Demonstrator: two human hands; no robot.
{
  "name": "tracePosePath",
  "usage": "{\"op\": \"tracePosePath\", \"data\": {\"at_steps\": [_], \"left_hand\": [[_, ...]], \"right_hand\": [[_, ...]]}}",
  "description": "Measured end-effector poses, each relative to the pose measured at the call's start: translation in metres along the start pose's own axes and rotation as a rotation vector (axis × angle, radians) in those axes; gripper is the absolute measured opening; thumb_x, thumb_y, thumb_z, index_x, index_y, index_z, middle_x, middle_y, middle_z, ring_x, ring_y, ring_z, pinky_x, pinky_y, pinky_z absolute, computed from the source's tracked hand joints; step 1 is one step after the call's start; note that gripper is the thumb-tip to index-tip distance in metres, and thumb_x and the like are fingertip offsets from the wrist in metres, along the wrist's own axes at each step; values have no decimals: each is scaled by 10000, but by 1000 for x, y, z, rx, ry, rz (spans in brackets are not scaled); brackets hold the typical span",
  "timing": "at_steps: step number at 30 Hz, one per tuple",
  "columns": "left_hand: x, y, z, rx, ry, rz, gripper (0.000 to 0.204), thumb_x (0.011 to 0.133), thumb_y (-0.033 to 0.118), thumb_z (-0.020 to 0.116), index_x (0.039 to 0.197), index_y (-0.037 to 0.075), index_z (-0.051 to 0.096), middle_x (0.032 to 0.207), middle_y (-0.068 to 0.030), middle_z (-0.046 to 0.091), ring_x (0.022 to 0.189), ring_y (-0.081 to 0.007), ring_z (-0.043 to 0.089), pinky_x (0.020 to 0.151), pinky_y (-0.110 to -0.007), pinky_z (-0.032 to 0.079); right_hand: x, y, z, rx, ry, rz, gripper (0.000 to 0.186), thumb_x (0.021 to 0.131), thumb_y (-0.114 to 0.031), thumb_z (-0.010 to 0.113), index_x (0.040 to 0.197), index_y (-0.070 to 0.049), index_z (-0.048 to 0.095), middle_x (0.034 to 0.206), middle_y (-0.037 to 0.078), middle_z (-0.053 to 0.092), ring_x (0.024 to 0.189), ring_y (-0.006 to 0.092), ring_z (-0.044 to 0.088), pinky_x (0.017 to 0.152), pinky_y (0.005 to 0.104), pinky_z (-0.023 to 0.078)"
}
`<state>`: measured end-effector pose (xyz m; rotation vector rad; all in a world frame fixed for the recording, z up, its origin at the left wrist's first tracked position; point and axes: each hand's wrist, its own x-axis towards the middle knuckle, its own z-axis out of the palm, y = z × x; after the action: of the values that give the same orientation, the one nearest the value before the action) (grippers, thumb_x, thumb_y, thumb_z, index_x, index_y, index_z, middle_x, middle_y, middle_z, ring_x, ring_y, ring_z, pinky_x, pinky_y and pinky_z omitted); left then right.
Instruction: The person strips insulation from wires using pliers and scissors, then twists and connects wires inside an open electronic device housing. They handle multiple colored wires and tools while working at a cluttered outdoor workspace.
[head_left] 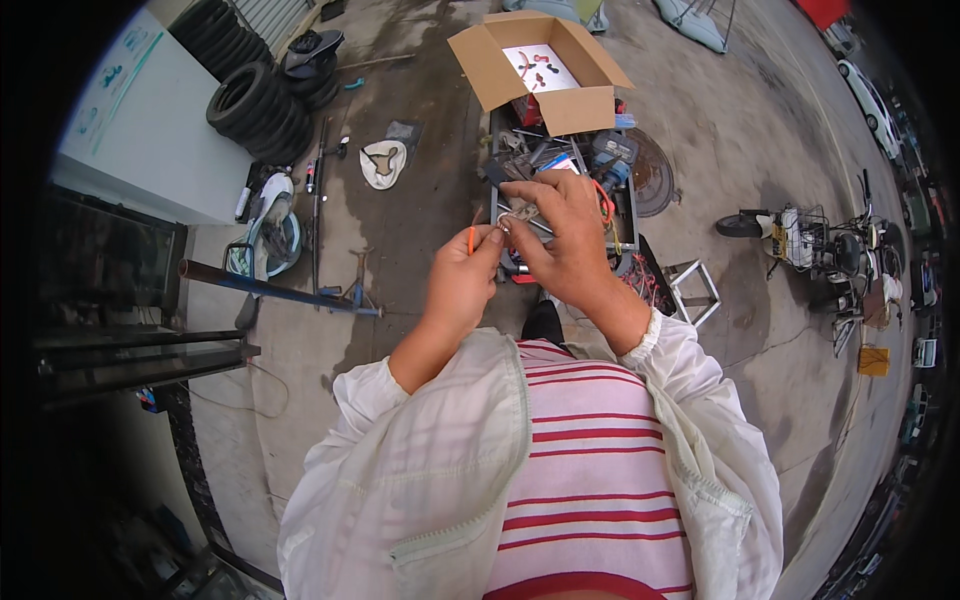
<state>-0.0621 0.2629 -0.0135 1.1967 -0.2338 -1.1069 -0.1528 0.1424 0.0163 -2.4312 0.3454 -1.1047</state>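
The left hand (460,280) pinches an orange strip (471,240) between thumb and finger, above the near left edge of the tool cart (627,225). A small coppery bit (506,222) shows between both hands, too fine to tell whether the right hand (572,240), index finger raised, grips it. Beyond, a drill (612,172) lies near an open carton (580,112).
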Motion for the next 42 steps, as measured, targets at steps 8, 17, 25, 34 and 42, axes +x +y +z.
{"op": "tracePosePath", "data": {"at_steps": [8,17,25,34,42], "left_hand": [[-1,-2,3,72,39,52,156,995,219,554,903,100,598,673,100,415,532,10,312,424,-180,220],[1,-10,-3,93,14,46,159,992,219,564,898,95,592,678,88,425,546,-6,329,434,-184,236],[0,-11,0,187,-15,40,164,998,221,556,941,78,615,667,95,395,543,-2,313,438,-186,223],[7,-6,-13,-184,137,40,199,1015,244,526,996,65,611,870,-12,615,529,-19,359,461,-184,325],[-1,-4,1,-179,-67,-45,165,1014,234,528,998,83,595,817,8,580,545,-19,365,453,-186,305]], "right_hand": [[1,-4,7,23,-20,-72,261,731,-106,735,981,-123,663,930,58,581,897,264,538,829,407,381],[4,-1,4,68,-3,-28,166,753,-72,703,901,-121,647,917,46,583,895,265,539,813,403,376],[8,0,-4,6,-22,-61,143,774,-71,700,897,-103,633,885,50,581,868,267,538,800,400,376],[16,17,-36,-197,46,-105,138,759,-80,706,869,-113,628,840,35,576,830,262,539,793,396,379],[-5,7,-1,-149,-38,-164,203,697,-135,734,879,-127,646,871,31,567,872,250,543,805,408,390]]}}
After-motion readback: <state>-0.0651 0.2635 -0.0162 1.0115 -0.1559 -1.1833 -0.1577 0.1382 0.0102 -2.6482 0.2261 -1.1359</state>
